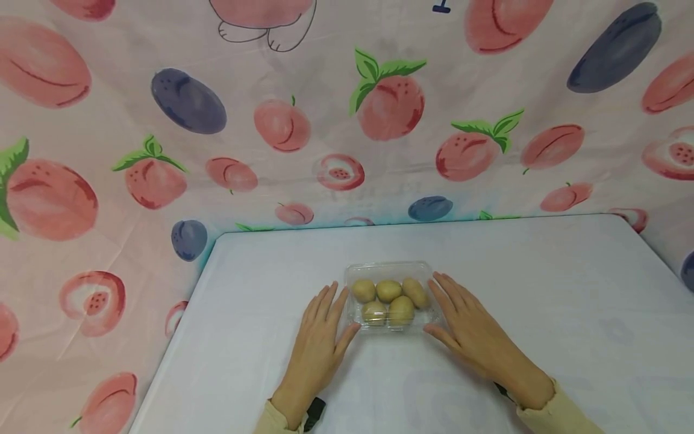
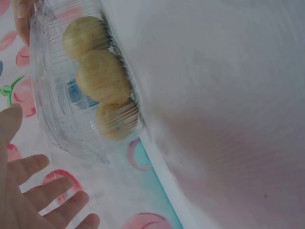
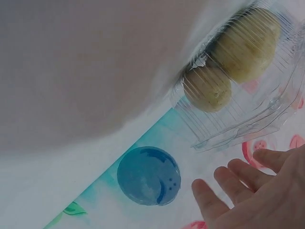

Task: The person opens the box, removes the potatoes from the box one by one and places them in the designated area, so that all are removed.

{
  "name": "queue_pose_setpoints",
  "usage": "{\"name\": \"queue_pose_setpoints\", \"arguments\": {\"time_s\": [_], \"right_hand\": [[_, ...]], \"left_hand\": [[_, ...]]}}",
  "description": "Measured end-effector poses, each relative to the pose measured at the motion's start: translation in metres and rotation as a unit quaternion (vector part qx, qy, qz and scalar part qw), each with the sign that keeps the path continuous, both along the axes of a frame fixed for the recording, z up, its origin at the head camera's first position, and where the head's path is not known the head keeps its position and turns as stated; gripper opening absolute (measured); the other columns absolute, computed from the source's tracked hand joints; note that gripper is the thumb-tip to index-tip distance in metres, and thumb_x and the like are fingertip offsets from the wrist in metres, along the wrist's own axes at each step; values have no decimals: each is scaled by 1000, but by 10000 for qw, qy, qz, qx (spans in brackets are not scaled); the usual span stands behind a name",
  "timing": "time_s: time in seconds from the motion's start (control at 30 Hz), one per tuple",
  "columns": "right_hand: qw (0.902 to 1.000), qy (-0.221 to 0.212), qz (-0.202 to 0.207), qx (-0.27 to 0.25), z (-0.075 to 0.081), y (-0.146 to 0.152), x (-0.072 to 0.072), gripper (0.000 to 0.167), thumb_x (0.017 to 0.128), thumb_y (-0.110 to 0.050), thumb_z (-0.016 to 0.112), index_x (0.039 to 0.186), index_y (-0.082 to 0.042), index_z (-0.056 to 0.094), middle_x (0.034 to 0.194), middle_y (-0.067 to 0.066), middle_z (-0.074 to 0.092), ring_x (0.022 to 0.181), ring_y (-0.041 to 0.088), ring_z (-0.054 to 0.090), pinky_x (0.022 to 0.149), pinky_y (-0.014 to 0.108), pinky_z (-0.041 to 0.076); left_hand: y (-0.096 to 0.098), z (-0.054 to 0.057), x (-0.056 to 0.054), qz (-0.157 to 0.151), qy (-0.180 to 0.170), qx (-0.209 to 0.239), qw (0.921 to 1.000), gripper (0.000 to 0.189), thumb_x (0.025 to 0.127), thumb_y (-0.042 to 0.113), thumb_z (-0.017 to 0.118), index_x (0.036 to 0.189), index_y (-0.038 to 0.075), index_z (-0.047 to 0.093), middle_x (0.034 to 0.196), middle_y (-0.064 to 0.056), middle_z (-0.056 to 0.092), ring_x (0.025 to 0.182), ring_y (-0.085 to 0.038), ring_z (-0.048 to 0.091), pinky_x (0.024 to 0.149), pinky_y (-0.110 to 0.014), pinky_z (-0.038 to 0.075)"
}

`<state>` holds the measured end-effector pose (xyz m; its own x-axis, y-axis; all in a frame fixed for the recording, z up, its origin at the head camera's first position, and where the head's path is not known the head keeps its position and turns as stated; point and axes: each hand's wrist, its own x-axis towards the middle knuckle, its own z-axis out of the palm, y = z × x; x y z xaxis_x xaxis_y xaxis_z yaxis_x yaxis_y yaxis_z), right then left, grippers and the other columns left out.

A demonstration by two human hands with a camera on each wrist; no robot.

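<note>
Plastic box [image 1: 387, 269], clear and ribbed, holds 5 yellowish potatoes [image 1: 389, 291].

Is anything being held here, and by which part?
Nothing is held; the left hand and right hand flank the clear plastic clamshell of potatoes.

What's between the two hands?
A clear box with five potatoes showing in it, between the left hand and the right hand. The head view shows it.
</note>
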<state>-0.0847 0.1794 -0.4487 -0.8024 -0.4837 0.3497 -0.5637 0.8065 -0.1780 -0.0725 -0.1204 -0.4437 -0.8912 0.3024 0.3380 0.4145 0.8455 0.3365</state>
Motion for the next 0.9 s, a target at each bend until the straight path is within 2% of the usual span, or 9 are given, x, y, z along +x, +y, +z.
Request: {"name": "queue_pose_setpoints", "arguments": {"time_s": [0.2, 0.3, 0.6, 0.9], "right_hand": [[9998, 69, 158, -27, -2, -2, -1, 76, 99, -48, 54, 153, -1, 28, 157, 19, 32, 144, 34, 31, 122, 22, 1], [9996, 146, 244, -44, -3, -3, -2, 76, 100, -49, 52, 153, 0, 29, 156, 19, 34, 143, 33, 33, 121, 19, -2], [9986, 323, 405, -69, -5, -5, -4, 73, 101, -51, 48, 150, 1, 34, 154, 18, 37, 141, 31, 36, 122, 24, 13], [9974, 536, 484, -65, -7, -7, -6, 72, 103, -55, 39, 143, 4, 44, 150, 18, 43, 139, 32, 39, 114, 32, 27]], "left_hand": [[1, -1, 0, -94, -40, 250, 9996, 62, 100, 42, 55, 153, 15, 38, 158, -10, 36, 145, -28, 34, 118, -47, 30], [2, -1, 0, -121, -100, 353, 9993, 62, 100, 42, 56, 152, 14, 39, 158, -9, 36, 145, -28, 35, 117, -47, 32], [3, -2, 0, -203, -297, 628, 9974, 63, 98, 44, 58, 151, 12, 41, 159, -8, 36, 143, -31, 38, 115, -48, 35], [2, -6, -1, -277, -372, 701, 9965, 67, 95, 46, 62, 150, 13, 42, 158, -8, 37, 141, -30, 41, 114, -48, 37]]}}
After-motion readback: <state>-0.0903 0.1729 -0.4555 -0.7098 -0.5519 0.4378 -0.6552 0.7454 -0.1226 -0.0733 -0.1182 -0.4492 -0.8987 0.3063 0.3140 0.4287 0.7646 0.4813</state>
